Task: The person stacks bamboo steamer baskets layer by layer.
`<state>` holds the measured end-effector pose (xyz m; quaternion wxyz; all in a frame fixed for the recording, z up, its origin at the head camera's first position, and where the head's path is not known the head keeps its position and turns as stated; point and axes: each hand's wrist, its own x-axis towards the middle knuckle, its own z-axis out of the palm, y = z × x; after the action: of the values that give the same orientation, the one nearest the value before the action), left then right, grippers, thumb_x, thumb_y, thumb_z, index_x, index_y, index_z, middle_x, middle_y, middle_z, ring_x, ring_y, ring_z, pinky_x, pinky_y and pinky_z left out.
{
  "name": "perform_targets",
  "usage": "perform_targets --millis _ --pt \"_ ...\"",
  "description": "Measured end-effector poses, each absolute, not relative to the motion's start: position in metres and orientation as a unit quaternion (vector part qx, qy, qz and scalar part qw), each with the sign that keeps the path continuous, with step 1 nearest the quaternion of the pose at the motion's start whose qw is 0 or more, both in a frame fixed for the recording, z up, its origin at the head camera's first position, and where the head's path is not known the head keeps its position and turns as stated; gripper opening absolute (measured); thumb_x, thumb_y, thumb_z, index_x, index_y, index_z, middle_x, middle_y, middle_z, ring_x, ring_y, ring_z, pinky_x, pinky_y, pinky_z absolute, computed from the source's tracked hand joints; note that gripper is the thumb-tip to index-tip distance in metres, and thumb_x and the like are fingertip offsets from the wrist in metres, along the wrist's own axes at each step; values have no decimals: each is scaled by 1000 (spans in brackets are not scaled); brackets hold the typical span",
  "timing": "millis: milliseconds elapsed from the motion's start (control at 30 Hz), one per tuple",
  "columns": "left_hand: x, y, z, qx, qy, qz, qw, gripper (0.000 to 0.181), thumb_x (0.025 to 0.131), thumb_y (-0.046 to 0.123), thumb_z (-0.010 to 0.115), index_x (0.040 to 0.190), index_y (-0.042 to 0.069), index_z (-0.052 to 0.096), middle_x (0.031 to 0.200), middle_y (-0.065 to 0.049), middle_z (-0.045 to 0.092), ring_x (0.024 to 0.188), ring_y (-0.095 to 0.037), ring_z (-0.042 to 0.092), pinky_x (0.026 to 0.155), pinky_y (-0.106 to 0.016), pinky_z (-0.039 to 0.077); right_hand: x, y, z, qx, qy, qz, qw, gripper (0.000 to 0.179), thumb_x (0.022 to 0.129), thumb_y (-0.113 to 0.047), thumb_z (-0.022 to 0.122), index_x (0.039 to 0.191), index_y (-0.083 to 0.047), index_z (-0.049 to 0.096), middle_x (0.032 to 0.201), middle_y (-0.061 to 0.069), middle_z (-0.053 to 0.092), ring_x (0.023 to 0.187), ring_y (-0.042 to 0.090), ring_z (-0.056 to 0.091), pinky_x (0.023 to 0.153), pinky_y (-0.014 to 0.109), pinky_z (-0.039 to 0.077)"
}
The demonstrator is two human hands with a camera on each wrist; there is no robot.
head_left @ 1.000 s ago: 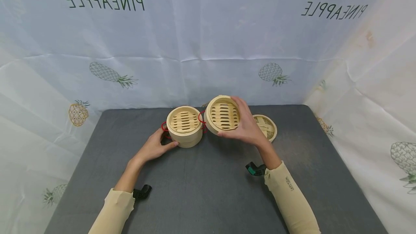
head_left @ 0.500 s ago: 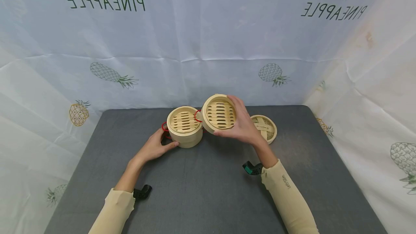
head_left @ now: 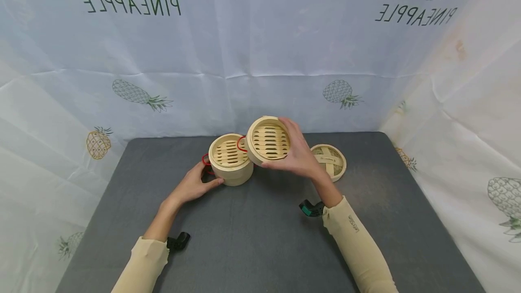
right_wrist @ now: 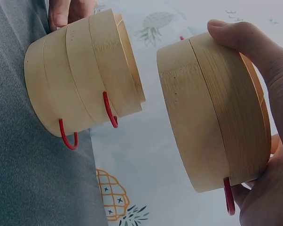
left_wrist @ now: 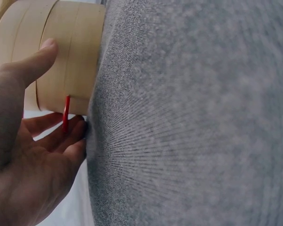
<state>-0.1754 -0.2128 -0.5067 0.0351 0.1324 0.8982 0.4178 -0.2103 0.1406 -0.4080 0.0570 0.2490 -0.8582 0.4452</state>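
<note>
A stack of two bamboo steamer baskets [head_left: 233, 173] with red loop handles stands on the table toward the back. My left hand [head_left: 196, 183] holds it from the left, thumb [left_wrist: 40, 61] on the front wall and fingers near a red handle [left_wrist: 66, 113]. My right hand [head_left: 296, 156] grips another bamboo steamer basket [right_wrist: 202, 113] by its side, thumb along the wall. That basket is tilted in the air, its slatted floor [head_left: 270, 141] showing. In the head view it overlaps the stack's right rim; the right wrist view shows a gap between the two.
A round woven bamboo lid [head_left: 333, 163] lies on the dark grey table [head_left: 252, 238], right of the baskets and partly behind my right hand. A pineapple-print cloth [head_left: 244, 103] hangs behind the table and at both sides.
My right hand has carried its basket left and slightly up, so that it now overlaps the stack's right side in the head view. The left hand and the stack stay in place.
</note>
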Motion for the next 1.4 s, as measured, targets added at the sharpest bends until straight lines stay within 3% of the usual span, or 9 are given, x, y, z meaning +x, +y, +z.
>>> perform_targets --millis 300,600,867,967,1200,1400 --pt "-174 -212 -505 132 898 418 35 79 97 34 85 160 7 46 150 -18 63 133 -36 64 114 -58 51 -213 132 -405 262 -849 454 61 128 69 -48 102 171 -22 29 176 11 29 157 35 37 122 68 40" --pt "-174 -213 -505 130 899 416 38 85 97 35 84 164 7 41 157 -20 58 142 -39 60 118 -60 49 -217 120 -404 277 -842 459 58 128 69 -32 103 172 -17 28 175 14 28 157 36 37 123 67 39" --pt "-174 -213 -505 130 894 426 45 82 98 34 84 163 7 42 152 -19 61 133 -36 65 115 -58 52 -219 114 -404 286 -837 463 53 128 71 -35 102 172 -13 27 176 14 27 158 37 35 124 69 38" --pt "-173 -212 -506 131 893 429 46 81 98 33 83 163 7 42 151 -19 62 132 -36 66 114 -58 53 -220 112 -404 286 -837 465 51 130 71 -44 101 172 -11 27 176 14 27 159 38 34 124 70 37" --pt "-173 -212 -506 125 895 425 44 79 98 33 84 161 7 45 148 -18 64 130 -35 67 114 -57 53 -221 103 -405 291 -831 471 51 139 67 -86 85 172 -16 28 176 14 27 159 38 34 124 70 36" --pt "-173 -212 -505 127 893 429 48 79 98 33 84 161 6 44 148 -19 64 129 -36 67 114 -58 53 -223 94 -408 297 -828 473 54 143 65 -96 76 172 -15 28 175 16 28 156 39 38 122 69 39"
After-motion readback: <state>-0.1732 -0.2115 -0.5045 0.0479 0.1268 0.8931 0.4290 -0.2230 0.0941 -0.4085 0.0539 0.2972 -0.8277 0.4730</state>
